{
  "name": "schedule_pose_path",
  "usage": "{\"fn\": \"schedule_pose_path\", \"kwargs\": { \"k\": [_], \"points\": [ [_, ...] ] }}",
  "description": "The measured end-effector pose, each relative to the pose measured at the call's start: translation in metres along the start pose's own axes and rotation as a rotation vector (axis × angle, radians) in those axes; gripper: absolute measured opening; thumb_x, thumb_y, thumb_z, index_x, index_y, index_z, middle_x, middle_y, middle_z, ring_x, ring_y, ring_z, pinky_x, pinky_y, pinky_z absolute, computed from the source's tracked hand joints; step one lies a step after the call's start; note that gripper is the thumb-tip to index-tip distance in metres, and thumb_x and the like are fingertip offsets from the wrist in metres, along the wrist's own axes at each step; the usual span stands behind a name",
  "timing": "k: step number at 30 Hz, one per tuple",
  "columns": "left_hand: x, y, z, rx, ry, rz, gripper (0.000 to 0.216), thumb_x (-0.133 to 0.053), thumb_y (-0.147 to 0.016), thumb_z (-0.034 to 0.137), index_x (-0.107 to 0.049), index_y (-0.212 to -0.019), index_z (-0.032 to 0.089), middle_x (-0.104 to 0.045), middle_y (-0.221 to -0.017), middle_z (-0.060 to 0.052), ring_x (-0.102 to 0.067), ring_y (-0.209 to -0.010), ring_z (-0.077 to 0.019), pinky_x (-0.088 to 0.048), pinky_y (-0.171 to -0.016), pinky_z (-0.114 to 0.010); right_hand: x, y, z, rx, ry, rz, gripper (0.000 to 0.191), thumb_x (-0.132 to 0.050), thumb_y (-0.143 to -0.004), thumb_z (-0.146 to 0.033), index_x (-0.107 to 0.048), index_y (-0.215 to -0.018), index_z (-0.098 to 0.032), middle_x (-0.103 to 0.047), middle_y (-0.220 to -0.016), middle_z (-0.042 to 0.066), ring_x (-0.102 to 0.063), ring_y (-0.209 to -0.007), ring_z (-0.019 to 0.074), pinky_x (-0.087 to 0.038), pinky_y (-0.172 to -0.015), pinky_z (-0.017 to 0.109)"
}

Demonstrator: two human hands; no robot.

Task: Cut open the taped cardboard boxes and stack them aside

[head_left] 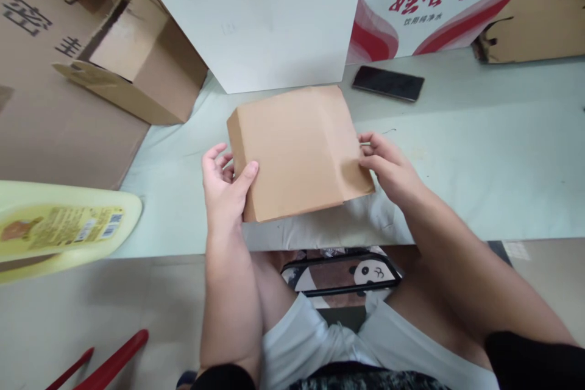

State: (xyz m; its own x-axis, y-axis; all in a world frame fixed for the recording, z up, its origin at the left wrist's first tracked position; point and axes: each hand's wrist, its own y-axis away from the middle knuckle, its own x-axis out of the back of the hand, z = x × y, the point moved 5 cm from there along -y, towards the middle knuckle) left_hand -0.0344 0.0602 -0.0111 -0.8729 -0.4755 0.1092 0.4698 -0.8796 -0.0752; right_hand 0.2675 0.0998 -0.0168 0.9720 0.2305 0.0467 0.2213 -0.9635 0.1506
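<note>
A brown cardboard box [292,152] with creased left and right sides is held slightly tilted over the front part of the table. Gripping its left side is my left hand [226,183], with the thumb on the upper face and the other fingers behind the edge. My right hand [388,167] pinches the box's right edge between thumb and fingers. The fingertips of both hands are partly hidden by the cardboard, and the box's underside does not show.
The table [479,152] has a pale green cover. A white box [265,24] and a black phone [388,83] are behind the cardboard. An open carton [159,67] stands left, a yellow bottle [68,225] front left, and a printed water carton [439,6] back right.
</note>
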Motion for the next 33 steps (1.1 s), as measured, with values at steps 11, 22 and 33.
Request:
{"fn": "schedule_pose_path", "kwargs": {
  "k": [11,22,33],
  "points": [
    [0.002,0.004,0.005,0.154,0.099,0.107,0.064,-0.094,-0.063,0.047,-0.06,-0.116,0.029,-0.065,-0.126,-0.008,-0.07,-0.106,-0.0252,-0.062,-0.077,-0.031,-0.012,0.014,-0.014,0.223,-0.089,-0.381,0.093,-0.081,-0.075,-0.063,-0.036,-0.15,-0.031,-0.047,-0.156,0.01,-0.049,-0.144,0.0306,-0.047,-0.118,0.045],
    [-0.005,0.002,-0.008,0.379,0.4,0.049,0.044,-0.085,-0.068,0.051,-0.065,-0.092,0.021,-0.071,-0.086,-0.004,-0.073,-0.085,-0.0215,-0.06,-0.067,-0.028,0.0,0.002,-0.002,0.066,0.029,0.018,0.057,-0.07,-0.083,-0.064,-0.059,-0.125,-0.026,-0.071,-0.121,0.006,-0.067,-0.114,0.03,-0.056,-0.102,0.05],
    [-0.015,0.02,0.02,0.296,0.458,-0.163,0.056,-0.085,-0.063,0.051,-0.072,-0.11,0.024,-0.077,-0.114,-0.007,-0.069,-0.114,-0.0299,-0.06,-0.082,-0.033,0.001,-0.002,0.002,0.042,-0.041,0.081,0.047,-0.064,-0.088,-0.059,-0.052,-0.122,-0.029,-0.068,-0.123,0.005,-0.067,-0.103,0.0231,-0.061,-0.088,0.041]
  ]
}}
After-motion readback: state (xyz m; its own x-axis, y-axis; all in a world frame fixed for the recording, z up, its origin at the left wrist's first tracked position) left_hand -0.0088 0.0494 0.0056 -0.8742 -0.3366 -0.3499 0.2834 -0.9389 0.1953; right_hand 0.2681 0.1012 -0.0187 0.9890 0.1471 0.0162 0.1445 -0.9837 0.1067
